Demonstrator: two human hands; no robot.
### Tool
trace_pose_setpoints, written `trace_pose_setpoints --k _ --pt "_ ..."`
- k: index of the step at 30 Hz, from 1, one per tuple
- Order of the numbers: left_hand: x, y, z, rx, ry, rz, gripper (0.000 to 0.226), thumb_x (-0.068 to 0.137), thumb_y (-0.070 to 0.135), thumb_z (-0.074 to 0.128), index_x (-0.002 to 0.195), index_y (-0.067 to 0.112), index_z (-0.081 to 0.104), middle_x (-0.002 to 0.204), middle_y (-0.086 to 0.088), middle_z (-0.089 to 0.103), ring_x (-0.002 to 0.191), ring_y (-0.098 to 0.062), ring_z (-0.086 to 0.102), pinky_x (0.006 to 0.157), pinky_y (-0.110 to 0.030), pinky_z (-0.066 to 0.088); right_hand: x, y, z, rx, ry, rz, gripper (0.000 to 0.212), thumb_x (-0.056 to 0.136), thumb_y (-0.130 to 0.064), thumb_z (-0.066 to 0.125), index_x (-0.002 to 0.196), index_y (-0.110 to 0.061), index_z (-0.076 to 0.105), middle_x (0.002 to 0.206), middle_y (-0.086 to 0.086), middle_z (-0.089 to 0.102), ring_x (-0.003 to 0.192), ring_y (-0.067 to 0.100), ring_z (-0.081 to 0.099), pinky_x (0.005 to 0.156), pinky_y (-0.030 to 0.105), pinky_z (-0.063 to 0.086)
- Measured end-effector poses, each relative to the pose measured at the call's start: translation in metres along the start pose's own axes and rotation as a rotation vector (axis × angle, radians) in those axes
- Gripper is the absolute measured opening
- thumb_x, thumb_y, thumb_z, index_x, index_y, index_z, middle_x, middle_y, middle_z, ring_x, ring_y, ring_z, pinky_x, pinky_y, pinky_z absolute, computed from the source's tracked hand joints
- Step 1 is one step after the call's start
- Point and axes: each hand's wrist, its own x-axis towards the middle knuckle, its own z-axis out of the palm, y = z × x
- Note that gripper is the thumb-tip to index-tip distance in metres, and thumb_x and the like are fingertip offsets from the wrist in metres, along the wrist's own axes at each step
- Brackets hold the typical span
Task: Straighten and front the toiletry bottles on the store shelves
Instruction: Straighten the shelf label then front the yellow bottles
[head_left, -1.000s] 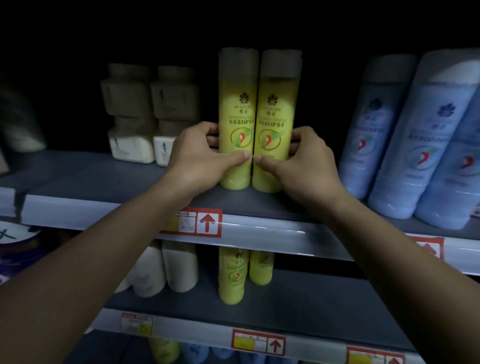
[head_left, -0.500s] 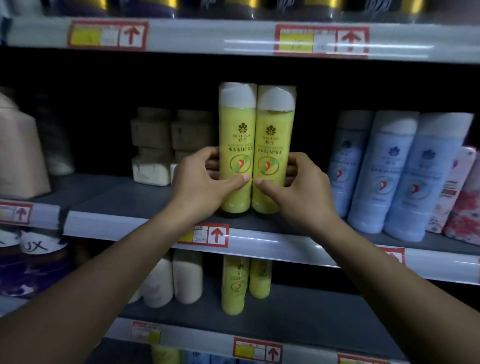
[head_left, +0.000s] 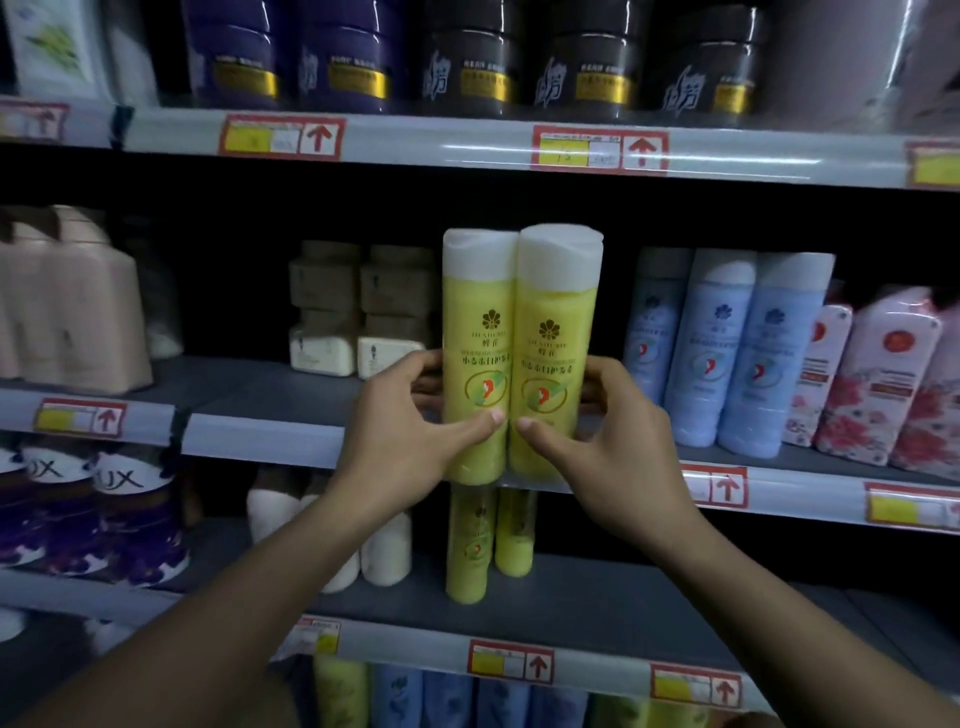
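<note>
1. 2 bare forearms are seen reaching up from the lower corners toward the middle shelf (head_left: 260, 441).
2. The left hand (head_left: 410, 436) is wrapped around the left yellow bottle (head_left: 477, 353); its thumb is laid across the bottle's front and its fingers (head_left: 426, 387) are curled behind it.
3. The right hand (head_left: 608, 441) is wrapped the same way around the right yellow bottle (head_left: 556, 358), with the thumb on the front and the fingers closed around its far side.
4. The 2 yellow bottles are held upright, touching side by side, labels facing forward, at the front edge of the middle shelf; whether their bases rest on it cannot be told.
5. On the same shelf, 3 pale blue bottles (head_left: 753, 353) are stood just to the right, with pink floral packs (head_left: 883, 384) beyond them.
6. To the left and set back, 2 beige pump bottles (head_left: 358, 312) are seen, and large beige refill jugs (head_left: 78, 301) at the far left.
7. On the shelf below, 2 more yellow bottles (head_left: 467, 551) are stood beside white bottles (head_left: 387, 551).
8. On the top shelf, dark jars (head_left: 467, 62) are lined above red-framed price tags (head_left: 600, 150).
</note>
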Motion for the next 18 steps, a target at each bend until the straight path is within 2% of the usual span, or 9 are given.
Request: trace_pose_setpoints --k 4,8,10,14,18 --pt "-0.029 -0.009 0.003 0.02 -0.017 -0.035 0.055 0.068 0.033 0.096 0.117 0.029 0.071 0.099 0.018 0.078 0.089 0.002 0.074 0.081 -0.031 0.064 -0.031 0.008 -0.001 0.02 -0.023 0.042 0.052 0.077 -0.029 0.09 0.12 -0.028 0.06 0.105 -0.022 0.071 0.098 -0.014 0.063 0.078 0.004 0.047" --pt "-0.06 -0.026 0.009 0.04 -0.063 -0.063 0.051 0.07 0.031 0.095 0.114 0.032 0.071 0.1 0.021 0.077 0.091 0.001 0.073 0.079 -0.029 0.063 -0.064 0.021 0.003 0.071 -0.056 0.125 0.05 0.077 -0.024 0.09 0.116 -0.029 0.059 0.103 -0.023 0.071 0.097 -0.01 0.067 0.081 0.017 0.058" --pt "-0.075 -0.034 0.013 0.047 -0.093 -0.078 0.05 0.071 0.031 0.095 0.114 0.033 0.07 0.1 0.025 0.075 0.092 0.003 0.072 0.077 -0.022 0.062 -0.08 0.03 0.005 0.082 -0.076 0.166 0.05 0.077 -0.024 0.09 0.117 -0.029 0.06 0.104 -0.021 0.072 0.098 -0.007 0.068 0.082 0.021 0.06" --pt "-0.103 -0.052 0.025 0.071 -0.116 -0.113 0.052 0.069 0.032 0.096 0.112 0.036 0.068 0.102 0.036 0.07 0.093 0.009 0.068 0.071 -0.01 0.055 -0.11 0.051 0.008 0.046 -0.107 0.235 0.052 0.076 -0.026 0.09 0.118 -0.032 0.059 0.105 -0.022 0.072 0.1 -0.009 0.066 0.084 0.019 0.058" --pt "-0.125 -0.073 0.039 0.05 -0.165 -0.201 0.051 0.069 0.03 0.095 0.113 0.033 0.069 0.1 0.028 0.073 0.091 0.005 0.07 0.073 -0.018 0.059 -0.135 0.073 0.011 0.041 -0.147 0.307 0.053 0.077 -0.022 0.09 0.116 -0.035 0.057 0.106 -0.03 0.07 0.101 -0.007 0.067 0.081 0.021 0.06"
